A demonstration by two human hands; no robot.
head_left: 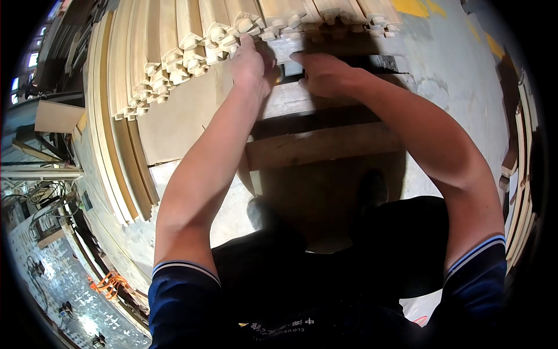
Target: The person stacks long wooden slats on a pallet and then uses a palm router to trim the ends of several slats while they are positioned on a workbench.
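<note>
My left hand (251, 67) reaches to the lower ends of pale wooden mouldings (202, 26), its fingertips touching an end near the middle of the row, fingers apart and partly hidden. My right hand (322, 74) is over the slats of a wooden pallet (325, 145), forefinger stretched toward a pale slat, thumb apart below, with nothing visible held. The mouldings lie stacked side by side, with stepped profiles at their ends. A tan board (174, 125) lies below them on the left, beside longer wooden strips (119, 163).
My shoes (261, 212) stand on the floor (465, 116) below the pallet. At the far left are a board (57, 116), tangled cables (49, 203), a speckled metal surface (58, 291) and orange straps (110, 285). More wooden strips (523, 186) lie along the right edge.
</note>
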